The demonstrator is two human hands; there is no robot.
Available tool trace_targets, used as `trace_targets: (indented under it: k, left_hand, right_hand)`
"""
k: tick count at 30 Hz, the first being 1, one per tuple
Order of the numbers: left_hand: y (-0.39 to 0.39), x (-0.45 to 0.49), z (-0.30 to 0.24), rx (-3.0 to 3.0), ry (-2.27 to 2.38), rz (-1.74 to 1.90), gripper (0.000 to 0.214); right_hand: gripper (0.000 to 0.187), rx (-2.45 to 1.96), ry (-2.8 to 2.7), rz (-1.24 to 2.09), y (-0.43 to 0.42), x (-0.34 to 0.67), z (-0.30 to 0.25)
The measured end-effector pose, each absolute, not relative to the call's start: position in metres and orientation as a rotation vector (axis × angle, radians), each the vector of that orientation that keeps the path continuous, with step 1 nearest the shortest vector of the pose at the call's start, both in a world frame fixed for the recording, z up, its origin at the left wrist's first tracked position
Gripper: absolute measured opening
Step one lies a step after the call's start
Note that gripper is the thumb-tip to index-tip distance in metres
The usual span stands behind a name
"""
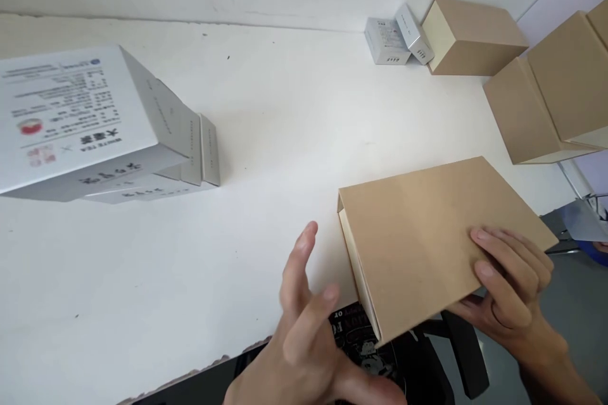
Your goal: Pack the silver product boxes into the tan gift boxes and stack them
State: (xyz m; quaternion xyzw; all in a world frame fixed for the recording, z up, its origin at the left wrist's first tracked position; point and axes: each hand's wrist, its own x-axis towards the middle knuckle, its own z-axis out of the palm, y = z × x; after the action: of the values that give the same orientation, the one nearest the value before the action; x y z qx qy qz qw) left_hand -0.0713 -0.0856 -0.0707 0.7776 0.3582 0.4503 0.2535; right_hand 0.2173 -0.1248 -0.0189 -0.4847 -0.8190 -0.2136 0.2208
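Observation:
A flat brown cardboard box with a cream inner side lies tilted at the table's front edge, its lid closed. My right hand grips its near right part, fingers on top and thumb hidden beneath. Left of the box, my left hand is raised with fingers apart, holding nothing and not touching the box.
Silver-white printed boxes are stacked at left on the white table. Two small silver boxes stand at the back beside a brown box. More brown boxes pile up at right. A black chair armrest is below.

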Motion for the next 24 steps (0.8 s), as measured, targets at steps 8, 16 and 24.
trace_targets:
  k: [8, 16, 24]
  left_hand:
    - [-0.058, -0.056, -0.076, 2.066, 0.836, 1.239, 0.160]
    - [-0.042, -0.055, -0.070, 2.146, 0.803, 1.176, 0.153]
    - [-0.040, -0.065, -0.040, 2.192, 0.794, 0.842, 0.151]
  right_hand:
    - [0.038, -1.399, -2.002, -0.847, -0.130, 0.206, -0.072]
    - [0.032, -1.336, -1.951, -0.904, -0.133, 0.217, -0.087]
    - [0.025, -1.291, -1.947, -0.749, -0.139, 0.218, -0.089]
